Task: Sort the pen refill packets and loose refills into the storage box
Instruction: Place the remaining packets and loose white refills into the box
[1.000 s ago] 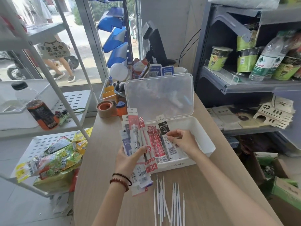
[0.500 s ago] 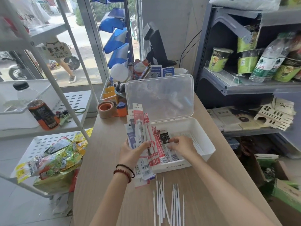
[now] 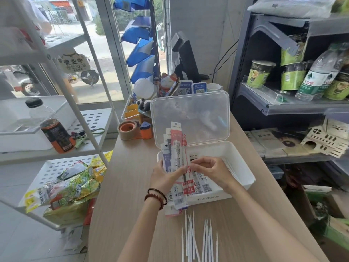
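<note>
Refill packets (image 3: pixel 174 148) stand fanned in a bundle at the centre of the frame, gripped low down by the left hand (image 3: pixel 166 176), whose thumb and fingers curl round their lower half. The bundle hangs over the left end of the white storage box (image 3: pixel 243 167), which sits open on the wooden counter (image 3: pixel 128 186) with its clear lid (image 3: pixel 190 118) raised behind. The right hand (image 3: pixel 211 171) meets the bundle from the right, fingers bent, thumb and forefinger pinching what looks like the edge of one packet; exactly which one is hard to tell. More packets (image 3: pixel 202 183) already lie flat in the box just below the hands, side by side. Loose refills (image 3: pixel 198 241) lie on the counter at the lower centre, outside the box.

The step in hand seems to be peeling one packet off the fan and laying it down. To do it well, the left grip should ease only enough to free a single packet, or several may slip out together. Each packet is best drawn sideways, then set parallel to those already lying, header ends matched, leaving the right part of the box for the thin refills
</note>
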`<state>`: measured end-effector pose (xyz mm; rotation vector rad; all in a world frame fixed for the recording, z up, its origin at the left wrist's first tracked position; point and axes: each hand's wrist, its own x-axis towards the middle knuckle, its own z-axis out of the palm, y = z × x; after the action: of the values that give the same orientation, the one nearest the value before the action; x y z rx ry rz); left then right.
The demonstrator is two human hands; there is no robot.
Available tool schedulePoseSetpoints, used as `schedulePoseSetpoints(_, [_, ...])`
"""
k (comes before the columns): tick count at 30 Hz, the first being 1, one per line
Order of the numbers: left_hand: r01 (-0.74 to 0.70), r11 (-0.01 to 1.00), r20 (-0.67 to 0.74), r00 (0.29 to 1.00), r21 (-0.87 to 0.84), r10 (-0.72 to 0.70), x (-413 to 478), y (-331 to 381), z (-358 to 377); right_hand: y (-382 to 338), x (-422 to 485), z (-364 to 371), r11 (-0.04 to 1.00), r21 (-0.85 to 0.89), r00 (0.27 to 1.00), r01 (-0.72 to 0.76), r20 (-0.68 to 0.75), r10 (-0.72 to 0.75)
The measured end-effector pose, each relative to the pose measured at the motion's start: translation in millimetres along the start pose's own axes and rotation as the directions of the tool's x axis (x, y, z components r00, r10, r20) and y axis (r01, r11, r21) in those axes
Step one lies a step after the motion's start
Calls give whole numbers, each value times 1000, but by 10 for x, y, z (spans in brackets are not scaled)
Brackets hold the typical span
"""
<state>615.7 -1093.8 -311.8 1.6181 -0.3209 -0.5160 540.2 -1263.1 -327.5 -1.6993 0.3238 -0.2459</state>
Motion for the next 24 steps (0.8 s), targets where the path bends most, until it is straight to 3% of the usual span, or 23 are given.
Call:
schedulePoseSetpoints(5, [1, 1000, 12, 1000, 19, -1, 14, -23, -14, 0, -4, -3, 999, -4, 999, -38, -18, 38])
schedulePoseSetpoints(13, [-22, 998, -27, 999, 56, 23, 5, -20, -24, 114, 77, -57, 989, 66, 966, -130, -217, 142])
schedulePoseSetpoints(24, [-8, 1000, -28, 1000, 13, 9, 13, -29, -39, 82, 43, -53, 987, -50, 984, -155, -96, 150])
